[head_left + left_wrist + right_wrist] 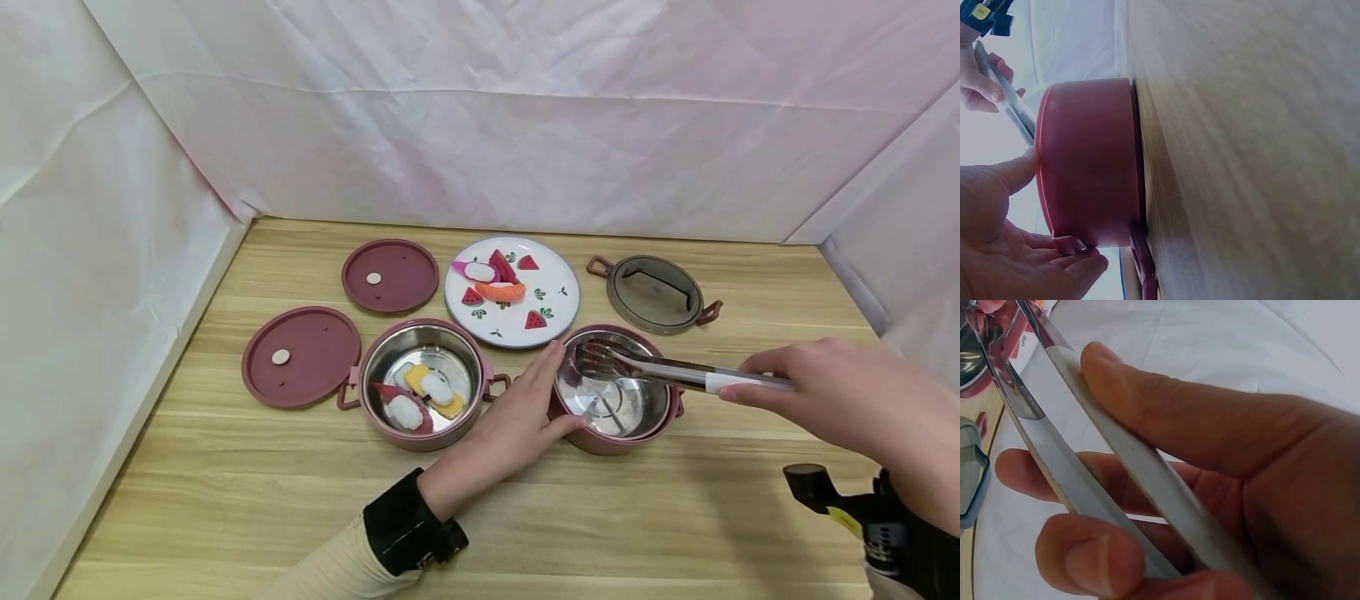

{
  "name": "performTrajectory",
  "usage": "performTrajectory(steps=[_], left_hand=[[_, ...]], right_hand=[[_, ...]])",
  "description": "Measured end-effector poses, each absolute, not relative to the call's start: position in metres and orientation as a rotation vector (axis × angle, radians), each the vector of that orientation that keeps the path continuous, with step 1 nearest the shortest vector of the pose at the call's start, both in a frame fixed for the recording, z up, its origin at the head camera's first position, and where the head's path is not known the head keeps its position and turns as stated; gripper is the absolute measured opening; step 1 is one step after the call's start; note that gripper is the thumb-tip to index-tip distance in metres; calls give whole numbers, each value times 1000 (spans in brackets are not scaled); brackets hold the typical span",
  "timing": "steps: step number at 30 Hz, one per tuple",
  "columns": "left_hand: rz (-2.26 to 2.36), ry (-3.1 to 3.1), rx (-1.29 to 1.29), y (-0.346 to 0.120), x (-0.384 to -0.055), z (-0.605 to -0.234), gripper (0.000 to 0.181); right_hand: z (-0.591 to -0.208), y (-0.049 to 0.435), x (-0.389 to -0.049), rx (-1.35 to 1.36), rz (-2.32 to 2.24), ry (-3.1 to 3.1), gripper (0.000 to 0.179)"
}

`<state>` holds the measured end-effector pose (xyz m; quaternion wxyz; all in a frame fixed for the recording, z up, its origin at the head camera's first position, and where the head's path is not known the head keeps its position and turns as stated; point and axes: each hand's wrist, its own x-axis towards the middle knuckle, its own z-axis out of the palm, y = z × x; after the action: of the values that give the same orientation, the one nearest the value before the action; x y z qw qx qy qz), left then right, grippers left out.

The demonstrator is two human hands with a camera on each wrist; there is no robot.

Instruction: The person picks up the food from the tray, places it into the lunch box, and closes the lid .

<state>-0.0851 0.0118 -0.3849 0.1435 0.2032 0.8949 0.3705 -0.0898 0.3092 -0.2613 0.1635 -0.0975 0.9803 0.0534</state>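
Note:
My right hand (840,396) holds metal tongs (667,372) with pale handles, thumb on one arm and fingers on the other. The tongs' tips reach into the right-hand dark red pot (611,446), which has a steel inside; whether they touch anything there is unclear. My left hand (513,412) rests against this pot's left side. In the left wrist view the thumb (1019,172) touches the rim and the fairly straight fingers lie by a side handle (1069,244). A second pot (423,437) holds a yellow-topped toy sushi (437,387) and a red-topped one (407,412).
Behind the pots lies a white watermelon-print plate (517,333) with toy sushi (480,272) and an orange shrimp piece (500,292). Two dark red round lids (408,279) lie to the left. A smoky see-through lid (652,300) with handles lies back right. White cloth walls enclose the table.

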Motion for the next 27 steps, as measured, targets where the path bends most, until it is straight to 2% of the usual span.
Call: performTrajectory(steps=[5, 27], left_hand=[[1066, 2580, 589, 12, -85, -385, 90], [1094, 2575, 596, 11, -85, -385, 90]], right_hand=[[-266, 310, -92, -296, 148, 2786, 56], [-273, 314, -98, -280, 153, 2767, 68]])
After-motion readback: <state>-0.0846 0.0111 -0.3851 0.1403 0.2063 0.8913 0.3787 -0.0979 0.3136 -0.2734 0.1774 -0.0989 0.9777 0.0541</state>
